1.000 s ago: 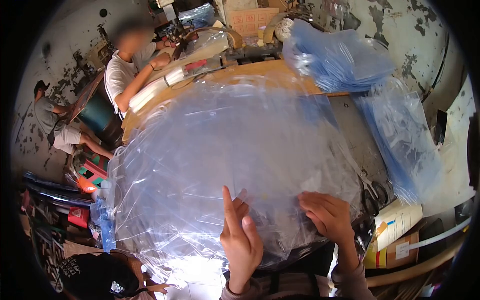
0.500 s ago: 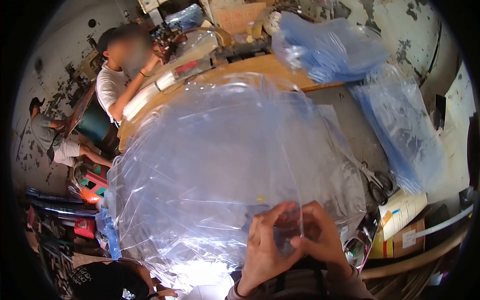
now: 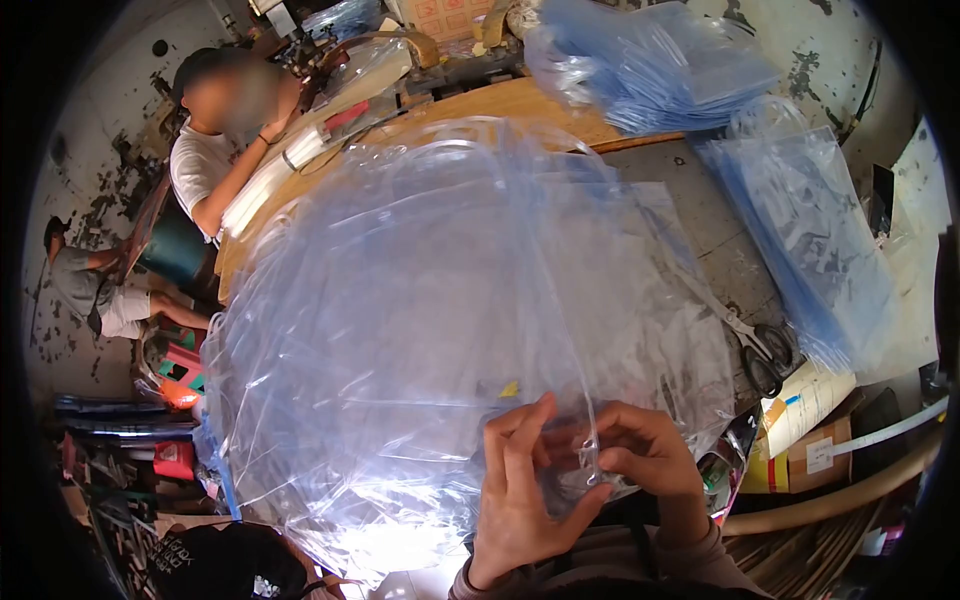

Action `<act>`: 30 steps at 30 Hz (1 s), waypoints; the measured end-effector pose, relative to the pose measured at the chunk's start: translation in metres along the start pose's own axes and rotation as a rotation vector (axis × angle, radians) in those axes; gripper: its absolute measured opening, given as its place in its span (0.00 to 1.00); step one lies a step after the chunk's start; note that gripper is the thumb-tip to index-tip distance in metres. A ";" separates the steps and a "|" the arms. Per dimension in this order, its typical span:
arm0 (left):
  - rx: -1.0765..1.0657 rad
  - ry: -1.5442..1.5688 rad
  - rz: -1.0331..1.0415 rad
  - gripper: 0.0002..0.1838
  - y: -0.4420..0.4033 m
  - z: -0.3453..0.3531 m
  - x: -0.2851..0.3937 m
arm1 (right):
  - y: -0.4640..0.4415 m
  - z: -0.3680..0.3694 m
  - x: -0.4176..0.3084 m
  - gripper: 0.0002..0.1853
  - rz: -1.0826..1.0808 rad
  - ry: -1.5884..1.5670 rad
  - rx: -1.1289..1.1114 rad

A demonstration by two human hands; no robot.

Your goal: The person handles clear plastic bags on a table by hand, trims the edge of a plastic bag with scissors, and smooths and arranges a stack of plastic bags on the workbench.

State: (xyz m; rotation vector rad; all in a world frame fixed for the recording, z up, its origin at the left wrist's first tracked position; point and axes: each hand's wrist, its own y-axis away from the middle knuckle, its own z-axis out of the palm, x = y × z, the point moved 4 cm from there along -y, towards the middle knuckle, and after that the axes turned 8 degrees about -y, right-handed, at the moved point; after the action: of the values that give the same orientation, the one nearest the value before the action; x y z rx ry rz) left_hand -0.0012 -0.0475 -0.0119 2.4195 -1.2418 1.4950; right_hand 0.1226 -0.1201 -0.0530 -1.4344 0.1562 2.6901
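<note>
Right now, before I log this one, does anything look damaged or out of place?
Yes, the wall looks damaged: dark, ragged patches show where its paint has peeled, notably at upper right. The scissors also look awkwardly placed, blades by the right edge of the clear plastic, where they might snag it.

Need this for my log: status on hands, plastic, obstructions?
Left hand and right hand at near edge of clear plastic; grip unclear. Nothing blocking hands; scissors off right.
</note>
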 end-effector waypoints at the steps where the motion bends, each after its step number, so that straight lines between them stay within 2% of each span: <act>1: -0.003 0.007 0.005 0.51 0.001 0.000 0.000 | 0.000 0.001 -0.001 0.11 -0.004 0.005 0.007; 3: -0.068 0.074 -0.057 0.46 0.002 -0.002 -0.004 | -0.002 0.005 -0.002 0.09 -0.010 -0.054 0.020; 7: -0.052 0.229 -0.068 0.41 0.001 -0.006 -0.007 | -0.002 0.000 0.000 0.08 -0.001 -0.010 -0.020; 10: -0.014 0.269 -0.082 0.36 0.005 -0.005 -0.013 | -0.003 0.002 0.001 0.07 0.028 -0.065 0.024; 12: 0.069 0.406 -0.124 0.34 0.010 -0.003 -0.020 | -0.004 0.005 -0.007 0.05 -0.029 0.003 0.002; 16: 0.143 0.348 -0.064 0.32 0.016 -0.002 -0.026 | -0.002 -0.003 0.006 0.05 -0.003 -0.121 0.021; 19: 0.150 0.321 -0.119 0.32 0.017 -0.004 -0.023 | -0.003 -0.004 0.002 0.05 -0.005 -0.017 -0.006; 21: 0.185 0.403 -0.224 0.31 0.017 -0.003 -0.020 | -0.004 0.000 0.001 0.05 -0.023 -0.141 -0.029; 27: 0.229 0.390 -0.329 0.32 0.016 0.000 -0.017 | -0.004 -0.002 0.004 0.05 -0.029 -0.199 -0.011; 30: 0.203 0.395 -0.230 0.31 0.018 -0.002 -0.019 | -0.005 -0.001 0.007 0.05 0.000 -0.228 0.004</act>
State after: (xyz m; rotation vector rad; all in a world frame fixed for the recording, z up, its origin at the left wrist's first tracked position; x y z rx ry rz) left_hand -0.0183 -0.0473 -0.0321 2.1274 -0.7410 1.9729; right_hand 0.1203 -0.1155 -0.0598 -1.1149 0.1437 2.8242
